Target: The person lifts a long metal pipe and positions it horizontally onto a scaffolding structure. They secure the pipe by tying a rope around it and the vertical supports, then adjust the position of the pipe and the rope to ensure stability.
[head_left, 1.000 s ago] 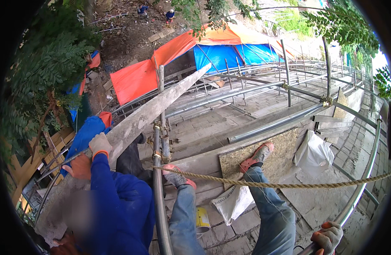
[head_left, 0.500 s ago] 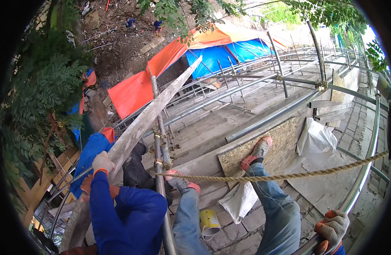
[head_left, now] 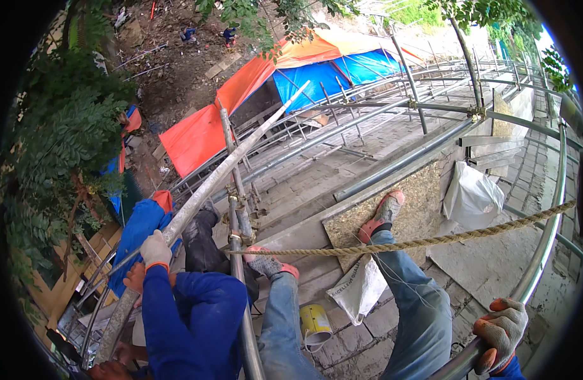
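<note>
My left hand point(head_left: 156, 249), in a pale glove with an orange cuff, is closed on a long grey wooden plank point(head_left: 209, 185). The plank slants from the lower left up toward the tarps, its narrow edge facing up. Close beside that hand, a co-worker's bare hand point(head_left: 135, 277) also touches the plank. At the lower right my right hand point(head_left: 501, 329), in a grey and orange glove, wraps round a curved metal pipe rail point(head_left: 533, 278). A thick rope point(head_left: 392, 249) crosses in front of my legs.
A scaffold pipe point(head_left: 244, 297) stands by my left leg. Near my feet are a chipboard sheet point(head_left: 415, 199), a yellow pail point(head_left: 315, 322), a printed white sack point(head_left: 360, 290) and a white bag point(head_left: 472, 197). Orange tarps point(head_left: 196, 139) and people are far below.
The plank has been turned from its broad face onto its narrow edge, its far end shifting slightly right. My left hand still grips it. My right hand stays on the rail.
</note>
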`<action>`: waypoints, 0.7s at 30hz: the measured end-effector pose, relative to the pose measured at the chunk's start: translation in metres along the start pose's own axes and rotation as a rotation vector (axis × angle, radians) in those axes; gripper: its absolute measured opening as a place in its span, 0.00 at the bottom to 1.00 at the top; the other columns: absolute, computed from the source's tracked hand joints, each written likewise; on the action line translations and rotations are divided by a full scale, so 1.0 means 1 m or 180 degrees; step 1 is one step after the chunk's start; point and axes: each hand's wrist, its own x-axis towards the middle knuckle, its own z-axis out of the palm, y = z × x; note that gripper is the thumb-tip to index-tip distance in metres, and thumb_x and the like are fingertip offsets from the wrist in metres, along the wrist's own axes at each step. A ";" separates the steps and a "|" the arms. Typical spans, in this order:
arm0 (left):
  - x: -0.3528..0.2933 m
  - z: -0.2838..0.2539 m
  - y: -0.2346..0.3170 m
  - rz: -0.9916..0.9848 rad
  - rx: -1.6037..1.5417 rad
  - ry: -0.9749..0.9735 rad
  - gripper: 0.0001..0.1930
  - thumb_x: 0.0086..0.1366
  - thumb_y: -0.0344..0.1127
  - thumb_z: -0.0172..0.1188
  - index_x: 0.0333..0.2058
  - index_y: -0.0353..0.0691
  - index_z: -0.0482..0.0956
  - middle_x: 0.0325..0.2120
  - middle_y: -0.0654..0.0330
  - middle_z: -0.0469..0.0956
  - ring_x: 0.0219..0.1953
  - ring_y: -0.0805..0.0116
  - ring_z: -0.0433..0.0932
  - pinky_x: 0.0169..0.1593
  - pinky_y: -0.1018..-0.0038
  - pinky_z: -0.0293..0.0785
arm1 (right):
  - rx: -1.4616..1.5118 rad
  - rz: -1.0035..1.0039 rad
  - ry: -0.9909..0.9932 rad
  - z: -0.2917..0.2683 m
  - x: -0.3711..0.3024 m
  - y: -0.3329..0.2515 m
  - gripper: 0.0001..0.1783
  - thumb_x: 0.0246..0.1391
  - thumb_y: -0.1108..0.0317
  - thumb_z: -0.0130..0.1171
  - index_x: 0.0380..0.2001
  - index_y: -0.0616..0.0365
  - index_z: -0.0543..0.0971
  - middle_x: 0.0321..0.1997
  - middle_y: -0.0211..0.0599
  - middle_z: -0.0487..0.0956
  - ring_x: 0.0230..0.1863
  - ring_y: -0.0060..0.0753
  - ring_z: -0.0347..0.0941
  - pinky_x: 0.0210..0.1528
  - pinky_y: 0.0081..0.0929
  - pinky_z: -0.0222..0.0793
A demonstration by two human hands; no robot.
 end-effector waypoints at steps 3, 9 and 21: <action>-0.005 0.007 -0.003 0.0045 0.0122 -0.0013 0.17 0.60 0.34 0.73 0.46 0.38 0.80 0.43 0.43 0.88 0.49 0.44 0.88 0.54 0.52 0.83 | 0.0030 0.0025 -0.0002 0.000 -0.001 -0.002 0.36 0.78 0.49 0.34 0.40 0.65 0.86 0.27 0.43 0.83 0.30 0.48 0.83 0.48 0.53 0.85; -0.021 0.011 -0.002 0.0166 0.0428 -0.0403 0.14 0.61 0.32 0.71 0.45 0.39 0.83 0.44 0.46 0.88 0.50 0.46 0.88 0.54 0.53 0.84 | -0.0111 0.0229 0.0266 0.013 -0.021 0.003 0.27 0.73 0.45 0.42 0.32 0.52 0.80 0.22 0.34 0.77 0.32 0.44 0.75 0.48 0.50 0.73; 0.014 0.048 0.002 0.0133 0.0463 -0.0798 0.20 0.60 0.36 0.72 0.51 0.40 0.82 0.50 0.46 0.87 0.57 0.47 0.86 0.60 0.55 0.82 | -0.0119 0.0138 0.0200 0.012 -0.019 0.005 0.23 0.70 0.48 0.49 0.34 0.54 0.82 0.22 0.34 0.78 0.31 0.44 0.76 0.49 0.51 0.75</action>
